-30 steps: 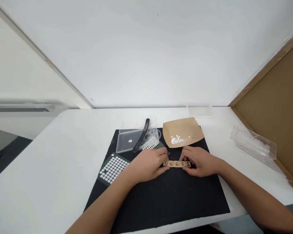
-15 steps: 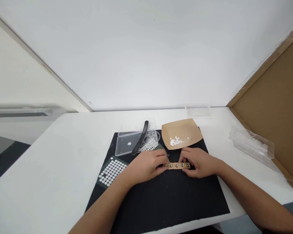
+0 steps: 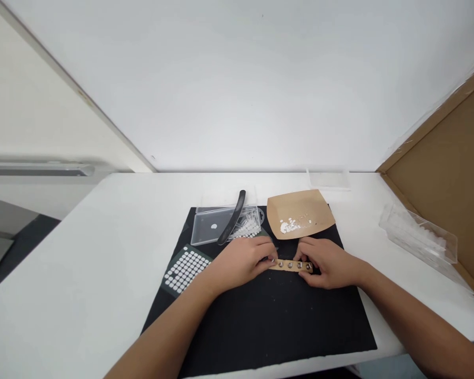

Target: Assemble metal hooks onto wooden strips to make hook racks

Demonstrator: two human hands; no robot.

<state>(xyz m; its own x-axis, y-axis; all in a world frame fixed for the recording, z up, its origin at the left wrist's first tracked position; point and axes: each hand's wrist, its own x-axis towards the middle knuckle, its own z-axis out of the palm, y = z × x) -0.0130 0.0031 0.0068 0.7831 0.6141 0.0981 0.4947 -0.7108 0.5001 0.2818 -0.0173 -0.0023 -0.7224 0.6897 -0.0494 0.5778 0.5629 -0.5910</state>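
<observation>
A narrow tan strip [image 3: 290, 265] with several small shiny metal pieces set along it lies over the black mat [image 3: 284, 326]. My left hand [image 3: 245, 258] has its thumb and fingers closed at the strip's left end, covering that end. At the right end, my right hand [image 3: 324, 263] grips the strip between thumb and fingers. Left of my left hand is a dark green sheet [image 3: 179, 251] bearing rows of white round stickers. A brown paper tray [image 3: 302, 202] holding loose small white pieces stands just beyond my hands.
Behind my left hand, an open clear plastic box [image 3: 203, 229] holds thin clear pieces, and a curved black tool [image 3: 232, 217] rests across it. At right stand a clear container [image 3: 418, 231] and a large cardboard box [image 3: 446, 142]. A clear lid [image 3: 328, 180] lies near the wall.
The whole view has shifted slightly. Both hands stay at the ends of the strip, with my left fingers moved a little at its left end.
</observation>
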